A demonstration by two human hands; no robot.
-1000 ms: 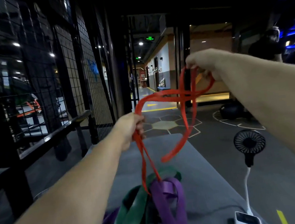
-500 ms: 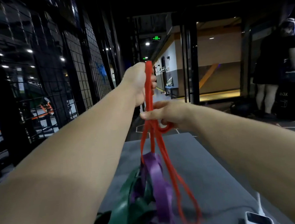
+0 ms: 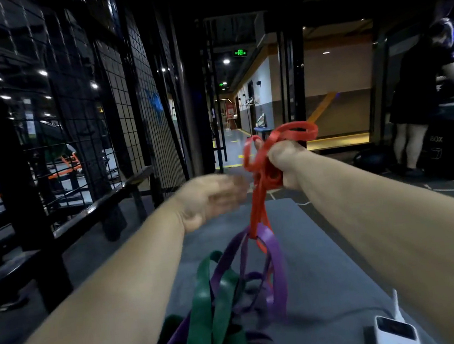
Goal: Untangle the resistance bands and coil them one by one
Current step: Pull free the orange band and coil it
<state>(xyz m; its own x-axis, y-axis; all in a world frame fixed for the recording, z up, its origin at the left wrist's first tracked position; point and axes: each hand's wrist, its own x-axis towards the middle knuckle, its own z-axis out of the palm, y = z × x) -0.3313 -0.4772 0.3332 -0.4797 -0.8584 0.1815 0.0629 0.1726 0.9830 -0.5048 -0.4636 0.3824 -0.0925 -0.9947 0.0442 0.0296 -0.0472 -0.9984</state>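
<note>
In the head view, the right hand [image 3: 284,165] is gripping a bunched set of loops of the red resistance band [image 3: 259,205], its fingers curled tight round them, raised above the grey table [image 3: 329,259]. The red band's lower part is hanging down and passing through a loop of the purple band [image 3: 274,265], which is lying knotted with the green band [image 3: 210,309] on the table. The left hand [image 3: 212,199] is hovering just beside the red band, too blurred to tell how its fingers are set. A white power bank [image 3: 395,333] is sitting at the near right. The red band is seemingly being coiled while caught; next, its tail needs drawing clear of the purple loop.
</note>
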